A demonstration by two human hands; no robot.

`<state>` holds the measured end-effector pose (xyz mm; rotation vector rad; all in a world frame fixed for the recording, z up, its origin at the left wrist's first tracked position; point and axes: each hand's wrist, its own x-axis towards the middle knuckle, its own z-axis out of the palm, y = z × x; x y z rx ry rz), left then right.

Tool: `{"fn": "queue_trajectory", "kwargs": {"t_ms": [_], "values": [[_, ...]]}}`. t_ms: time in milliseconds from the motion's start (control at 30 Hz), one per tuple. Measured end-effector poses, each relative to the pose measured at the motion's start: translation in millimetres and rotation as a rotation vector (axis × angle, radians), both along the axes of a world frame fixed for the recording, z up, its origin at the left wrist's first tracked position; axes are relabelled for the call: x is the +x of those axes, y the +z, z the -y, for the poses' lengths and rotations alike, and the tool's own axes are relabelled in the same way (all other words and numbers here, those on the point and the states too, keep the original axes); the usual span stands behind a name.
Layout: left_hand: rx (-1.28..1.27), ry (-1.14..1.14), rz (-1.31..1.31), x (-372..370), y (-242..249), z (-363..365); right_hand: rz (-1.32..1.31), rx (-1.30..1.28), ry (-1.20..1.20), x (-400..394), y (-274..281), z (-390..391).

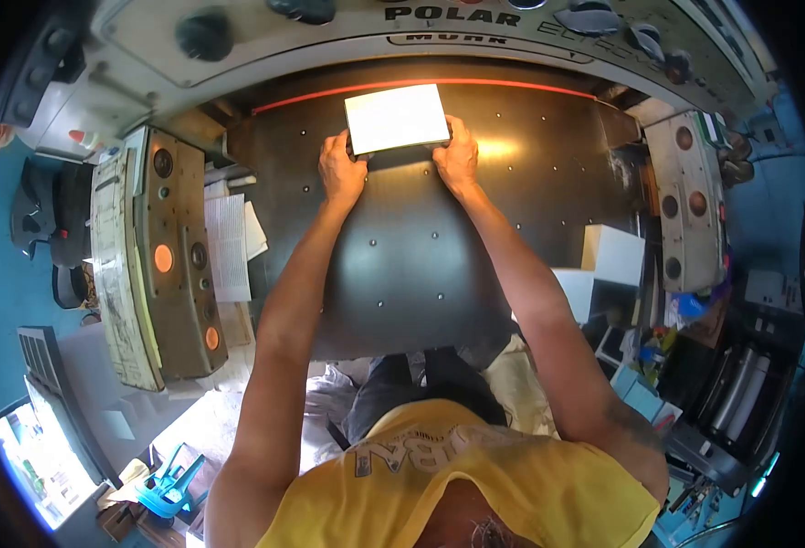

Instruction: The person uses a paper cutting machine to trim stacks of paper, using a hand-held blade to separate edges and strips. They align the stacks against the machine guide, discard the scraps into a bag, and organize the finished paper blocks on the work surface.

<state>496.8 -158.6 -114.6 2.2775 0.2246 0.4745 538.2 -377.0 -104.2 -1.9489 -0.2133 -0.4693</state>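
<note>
A bright white stack of paper [397,119] lies at the back of the dark machine table [402,247], just in front of the red line. My left hand [340,170] grips its left edge near the front corner, with the fingers bent. On the opposite side, my right hand [458,155] holds the right edge of the same stack. Glare hides any print on the top sheet. Both forearms reach forward over the table.
The machine's front panel [475,41] spans the back. Side blocks stand left [178,256] and right [685,201]. Printed sheets [227,247] lie at the left edge, white paper stacks [617,256] at the right. A lit screen [44,457] is lower left.
</note>
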Motion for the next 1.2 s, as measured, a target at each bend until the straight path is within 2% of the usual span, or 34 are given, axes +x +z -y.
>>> {"fn": "queue_trajectory", "kwargs": {"t_ms": [33,133,300,400,467,533,633,667,700,733,800,833,900,967,1000,1033,1067,1100,1167,1200], "values": [[0.084,-0.005,0.045,15.8,-0.9,-2.0,-0.015,-0.114,-0.04,10.8,7.0,0.5],[0.057,-0.034,0.01,59.7,-1.3,-7.1,-0.05,-0.097,0.021,57.9,2.6,3.1],[0.158,-0.007,-0.059,125.0,12.4,3.4,-0.155,-0.284,-0.128,130.1,-1.8,0.6],[0.088,0.019,-0.137,153.5,11.7,8.5,-0.351,-0.256,-0.097,166.3,2.1,-0.5],[0.002,0.03,-0.224,154.4,20.6,11.9,-0.426,-0.086,0.027,155.1,19.0,7.1],[-0.093,0.002,-0.213,141.5,28.0,16.0,-0.501,-0.066,0.067,139.8,34.9,8.5],[-0.22,-0.05,-0.24,98.5,39.1,25.3,-0.449,-0.14,-0.052,124.7,13.5,10.2],[-0.228,-0.022,-0.307,88.0,11.8,27.7,-0.403,-0.262,0.009,111.4,18.7,15.9],[-0.275,-0.039,-0.292,59.7,7.3,37.8,-0.41,-0.275,0.091,104.0,11.5,27.9],[-0.169,-0.083,-0.282,25.4,9.3,46.8,-0.417,-0.287,0.175,97.1,4.4,40.7],[-0.558,-0.1,-0.427,-47.2,15.6,55.4,-0.632,-0.123,0.405,68.6,25.6,60.4],[-0.772,-0.059,-0.455,-80.1,39.3,56.7,-0.734,-0.041,0.522,58.3,39.2,63.8],[-0.346,-0.183,-0.783,-129.6,114.9,19.5,-0.709,-0.166,0.669,32.0,51.7,62.7],[-0.078,-0.227,-0.509,-117.9,145.7,11.3,-0.704,-0.289,0.872,18.6,66.0,52.2],[0.126,-0.325,-0.411,-96.8,158.0,11.1,-0.703,-0.311,0.934,10.6,67.4,44.0],[0.332,-0.426,-0.304,-68.1,160.5,10.3,-0.694,-0.332,0.991,5.0,68.7,35.8],[0.327,-0.542,-0.279,-40.6,140.6,3.8,-0.678,-0.354,1.04,3.1,69.5,30.0],[0.316,-0.663,-0.256,-14.2,120.0,-1.0,-0.424,-0.51,0.905,-4.6,46.2,28.1],[0.244,-0.784,-0.637,28.7,107.4,2.8,-0.255,-0.447,0.563,-40.8,51.6,27.7],[0.314,-0.878,-0.796,41.4,102.9,6.5,-0.17,-0.416,0.391,-63.5,55.8,26.2]]}}
